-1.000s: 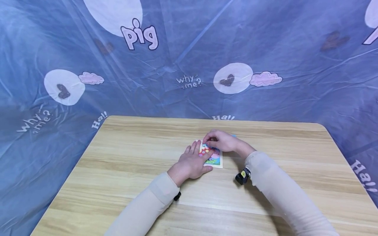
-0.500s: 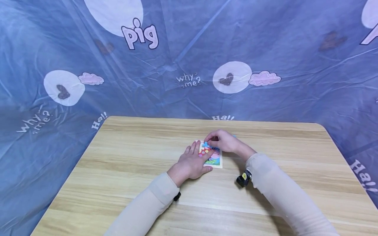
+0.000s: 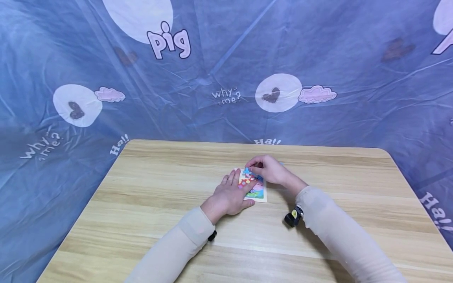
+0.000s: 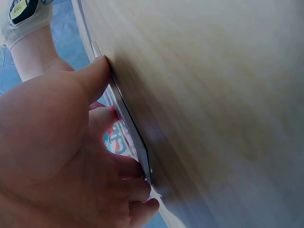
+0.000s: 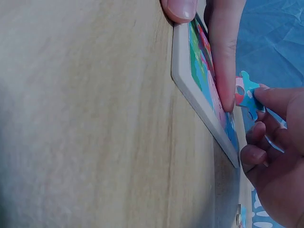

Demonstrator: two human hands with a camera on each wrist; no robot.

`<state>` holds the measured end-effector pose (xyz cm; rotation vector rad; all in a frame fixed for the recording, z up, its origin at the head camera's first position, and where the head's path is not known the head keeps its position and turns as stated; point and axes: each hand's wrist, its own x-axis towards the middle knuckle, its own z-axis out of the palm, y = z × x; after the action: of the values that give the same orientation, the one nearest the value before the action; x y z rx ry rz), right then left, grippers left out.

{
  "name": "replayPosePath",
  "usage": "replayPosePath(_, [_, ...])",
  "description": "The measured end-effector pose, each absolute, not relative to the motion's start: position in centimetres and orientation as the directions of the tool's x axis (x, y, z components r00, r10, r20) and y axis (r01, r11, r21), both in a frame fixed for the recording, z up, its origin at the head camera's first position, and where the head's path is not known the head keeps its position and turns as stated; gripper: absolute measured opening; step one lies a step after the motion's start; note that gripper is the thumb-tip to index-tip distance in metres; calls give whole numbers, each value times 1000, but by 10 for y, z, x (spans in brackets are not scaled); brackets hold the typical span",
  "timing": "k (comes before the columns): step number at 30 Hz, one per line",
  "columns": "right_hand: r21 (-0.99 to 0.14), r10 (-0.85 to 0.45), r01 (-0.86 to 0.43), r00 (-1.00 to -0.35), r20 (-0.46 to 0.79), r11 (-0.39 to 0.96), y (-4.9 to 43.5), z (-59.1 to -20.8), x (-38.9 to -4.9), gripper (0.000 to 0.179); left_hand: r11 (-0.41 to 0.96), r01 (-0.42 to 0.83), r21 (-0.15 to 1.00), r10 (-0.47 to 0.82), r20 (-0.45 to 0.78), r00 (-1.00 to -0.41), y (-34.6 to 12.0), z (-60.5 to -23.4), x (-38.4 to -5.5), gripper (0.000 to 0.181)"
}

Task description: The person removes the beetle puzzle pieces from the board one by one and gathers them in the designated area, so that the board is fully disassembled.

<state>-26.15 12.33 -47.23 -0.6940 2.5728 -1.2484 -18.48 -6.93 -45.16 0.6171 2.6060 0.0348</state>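
A small jigsaw puzzle board (image 3: 261, 199) with a pale rim and a colourful picture lies on the table. My left hand (image 3: 228, 196) rests on it with its fingers spread, the thumb (image 5: 180, 8) at the near edge. Above the board's far part, my right hand (image 3: 270, 171) pinches a blue jigsaw piece (image 5: 248, 96) between thumb and forefinger. That piece, with some red and white on it, is tilted up off the board in the right wrist view. Much of the picture is hidden under my left hand.
Just behind my right hand lies another small blue thing (image 3: 281, 163), mostly hidden. The wooden table (image 3: 159, 177) ends at a blue printed cloth (image 3: 212, 59) hung behind and at the sides.
My right hand has shifted slightly to the right, and the blue jigsaw piece it pinches has turned and shows more of its face. The left hand has stayed in place.
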Motion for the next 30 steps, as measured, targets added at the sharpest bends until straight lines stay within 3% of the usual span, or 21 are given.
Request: replayPosePath(30, [-802, -432, -281, -901, 32, 528, 168, -457, -260, 23, 915, 376, 147, 401, -439, -804, -61, -448, -192, 70])
